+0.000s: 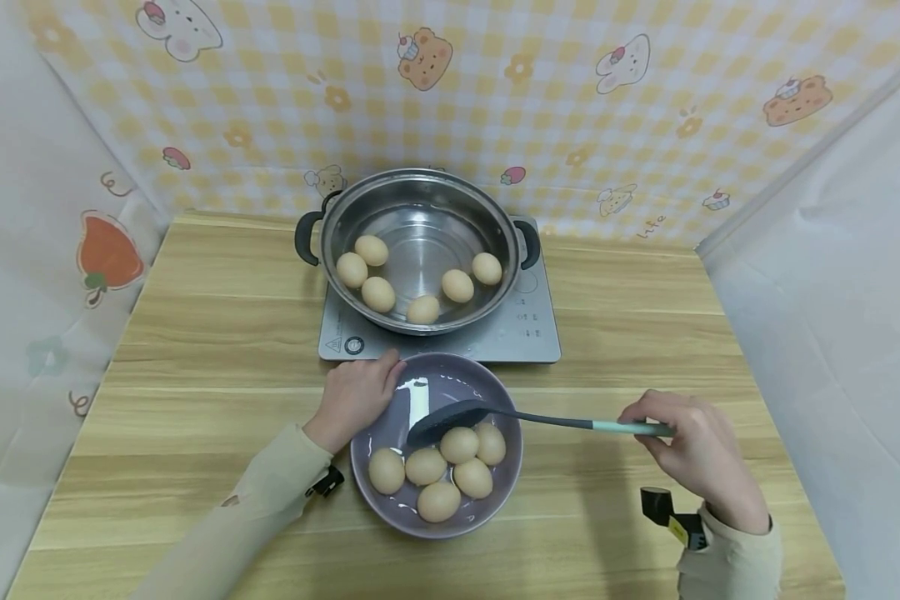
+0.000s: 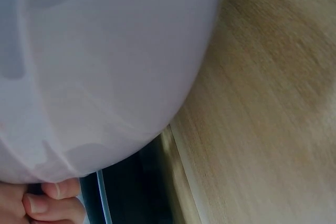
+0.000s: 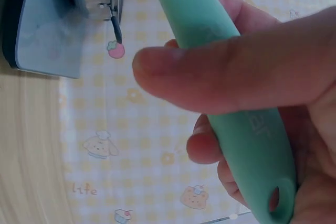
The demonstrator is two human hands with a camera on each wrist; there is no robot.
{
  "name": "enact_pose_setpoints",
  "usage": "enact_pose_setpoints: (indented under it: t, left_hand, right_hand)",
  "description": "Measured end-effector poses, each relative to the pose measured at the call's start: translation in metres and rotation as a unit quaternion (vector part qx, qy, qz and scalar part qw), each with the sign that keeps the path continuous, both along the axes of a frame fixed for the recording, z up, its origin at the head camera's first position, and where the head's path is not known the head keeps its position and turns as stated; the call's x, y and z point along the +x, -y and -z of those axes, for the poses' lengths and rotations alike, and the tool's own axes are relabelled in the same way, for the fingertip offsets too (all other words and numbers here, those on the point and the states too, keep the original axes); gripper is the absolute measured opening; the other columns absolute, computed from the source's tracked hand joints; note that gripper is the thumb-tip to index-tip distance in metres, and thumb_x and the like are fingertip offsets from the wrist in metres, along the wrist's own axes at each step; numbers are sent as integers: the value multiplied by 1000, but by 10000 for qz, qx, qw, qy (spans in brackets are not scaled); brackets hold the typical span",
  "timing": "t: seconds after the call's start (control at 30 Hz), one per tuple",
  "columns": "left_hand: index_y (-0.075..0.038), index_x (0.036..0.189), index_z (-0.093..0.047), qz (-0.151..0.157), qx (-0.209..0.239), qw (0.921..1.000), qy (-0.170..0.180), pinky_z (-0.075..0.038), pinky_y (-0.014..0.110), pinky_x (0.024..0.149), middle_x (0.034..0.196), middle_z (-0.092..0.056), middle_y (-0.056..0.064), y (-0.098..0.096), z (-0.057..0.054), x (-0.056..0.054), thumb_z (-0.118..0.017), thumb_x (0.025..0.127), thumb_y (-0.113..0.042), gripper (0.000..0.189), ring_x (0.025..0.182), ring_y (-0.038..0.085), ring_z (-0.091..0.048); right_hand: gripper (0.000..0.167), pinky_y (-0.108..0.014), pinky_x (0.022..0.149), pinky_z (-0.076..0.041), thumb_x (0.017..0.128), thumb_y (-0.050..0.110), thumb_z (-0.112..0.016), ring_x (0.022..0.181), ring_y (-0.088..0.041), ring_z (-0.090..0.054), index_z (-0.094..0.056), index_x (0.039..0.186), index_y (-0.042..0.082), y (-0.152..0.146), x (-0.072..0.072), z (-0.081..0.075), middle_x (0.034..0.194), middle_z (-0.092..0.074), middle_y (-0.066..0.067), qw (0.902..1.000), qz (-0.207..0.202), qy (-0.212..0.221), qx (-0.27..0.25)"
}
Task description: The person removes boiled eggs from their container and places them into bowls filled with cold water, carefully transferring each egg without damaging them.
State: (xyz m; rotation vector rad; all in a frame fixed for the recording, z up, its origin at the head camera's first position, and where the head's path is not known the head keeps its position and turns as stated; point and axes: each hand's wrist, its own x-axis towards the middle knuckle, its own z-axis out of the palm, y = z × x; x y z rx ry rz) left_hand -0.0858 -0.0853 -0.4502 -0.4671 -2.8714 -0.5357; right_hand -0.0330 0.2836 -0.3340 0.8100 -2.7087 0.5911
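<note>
A purple bowl [image 1: 378, 508] holding several brown eggs [image 1: 438, 502] stands on the wooden table. My left hand [image 1: 356, 400] grips the bowl's upper left rim; in the left wrist view its curled fingers [image 2: 55, 208] show beside the bowl's pale outer wall [image 2: 115, 66]. My right hand [image 1: 693, 442] holds a cooking spoon [image 1: 547, 419] by its mint-green handle, out to the right of the bowl. The spoon's dark head [image 1: 450, 417] is over the bowl, beside the eggs. In the right wrist view the thumb lies across the handle [image 3: 252, 150], fingers behind it.
Behind the bowl a steel pot [image 1: 420, 179] with black side handles sits on a flat silver cooktop [image 1: 487, 340]. Several eggs [image 1: 378, 294] lie inside the pot. A yellow checked cloth [image 1: 480, 125] hangs at the back, and white sheets [image 1: 832, 292] flank the table [image 1: 217, 333].
</note>
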Motion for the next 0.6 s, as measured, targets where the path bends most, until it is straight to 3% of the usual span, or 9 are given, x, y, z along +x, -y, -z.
enact_pose_setpoints:
  t: [0.47,0.6]
  left_hand:
    - [-13,77,-51,27,22,10000,-31,-26,33,34,45,-41,3,1,0,0,-51,92,-27,21,37,24,-41]
    - [-13,76,-51,50,20,10000,-52,-24,32,34,44,-38,1,1,-1,0,-51,92,-27,21,36,21,-38]
  right_hand:
    - [49,-13,47,-32,44,-22,-72,53,-1,-45,-65,70,19,-4,-5,0,64,-59,11,9983,-191,-461,-309]
    - [46,-13,50,-34,44,-20,-74,55,0,-46,-66,71,17,-6,-8,-2,65,-60,9,9976,-269,-414,-479]
